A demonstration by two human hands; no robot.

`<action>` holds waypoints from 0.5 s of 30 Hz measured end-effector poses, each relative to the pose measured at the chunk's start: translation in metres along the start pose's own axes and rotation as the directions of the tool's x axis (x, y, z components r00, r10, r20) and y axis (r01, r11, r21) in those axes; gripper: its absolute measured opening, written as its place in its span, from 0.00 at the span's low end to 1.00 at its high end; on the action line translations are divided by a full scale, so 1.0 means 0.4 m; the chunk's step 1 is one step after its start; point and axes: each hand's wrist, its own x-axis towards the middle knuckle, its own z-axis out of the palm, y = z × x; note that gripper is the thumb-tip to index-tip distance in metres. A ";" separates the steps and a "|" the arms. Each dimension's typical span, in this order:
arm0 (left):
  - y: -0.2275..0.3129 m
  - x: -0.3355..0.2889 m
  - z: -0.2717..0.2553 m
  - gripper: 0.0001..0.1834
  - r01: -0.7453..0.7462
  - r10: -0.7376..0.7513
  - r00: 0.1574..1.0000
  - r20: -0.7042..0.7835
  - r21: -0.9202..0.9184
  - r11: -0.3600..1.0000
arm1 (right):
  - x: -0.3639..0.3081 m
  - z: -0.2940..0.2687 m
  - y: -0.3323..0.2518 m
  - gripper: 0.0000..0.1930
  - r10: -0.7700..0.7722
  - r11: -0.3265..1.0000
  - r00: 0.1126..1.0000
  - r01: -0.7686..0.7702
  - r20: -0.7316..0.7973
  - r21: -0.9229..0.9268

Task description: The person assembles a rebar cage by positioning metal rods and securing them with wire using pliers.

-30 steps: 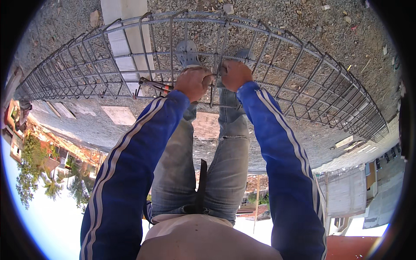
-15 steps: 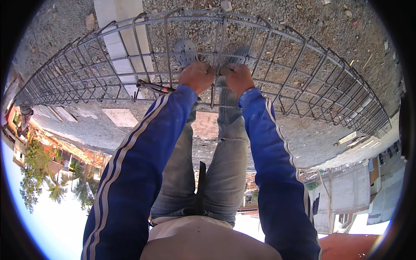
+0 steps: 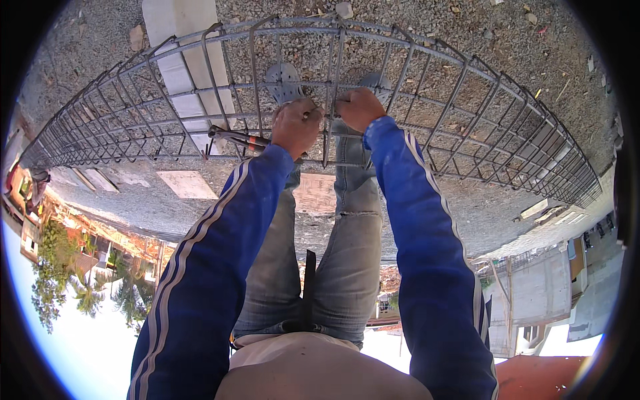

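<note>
A long cage of steel reinforcing bars, with crossing bars and stirrups, stretches across the view in front of me. My left hand is closed, fingers curled, just left of a central stirrup; anything in its grip is too small to make out. Right of the same stirrup, my right hand is closed in a pinch against the bars, its fingertips hidden. Beside my left wrist, a pair of pincers with a reddish mark on a handle lies against the lower bars. Its handle ends are partly hidden by my wrist.
Gravel with scattered bits of debris lies beneath the cage. A pale board runs under it at left, and flat panels lie nearer. My shoes stand under the bars. Trees and buildings show along the lower rim.
My left hand has drawn slightly down and left, rolling at the wrist. My right hand has shifted a little left. A wider gap shows between them; the pincers have barely moved.
</note>
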 end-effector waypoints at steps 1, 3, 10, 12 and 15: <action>0.004 0.002 -0.004 0.13 0.045 -0.045 0.999 0.020 0.001 0.999 | -0.015 -0.007 -0.022 0.15 0.062 0.996 0.998 -0.061 -0.006 0.071; 0.014 0.007 -0.005 0.13 0.112 -0.112 0.993 0.027 0.014 0.994 | -0.078 0.005 -0.051 0.12 0.098 0.973 0.987 -0.068 -0.127 0.220; 0.058 0.042 0.003 0.15 0.181 -0.191 0.980 0.060 0.139 0.974 | -0.178 0.141 -0.106 0.11 0.246 0.955 0.799 -0.102 -0.548 0.279; 0.057 0.039 0.001 0.13 0.160 -0.170 0.982 0.077 0.122 0.980 | -0.169 0.154 -0.108 0.13 0.218 0.972 0.754 -0.112 -0.619 0.206; 0.017 0.011 0.006 0.13 -0.106 0.103 0.994 0.036 0.120 0.987 | -0.162 0.182 -0.107 0.14 0.226 0.972 0.678 -0.107 -0.700 0.210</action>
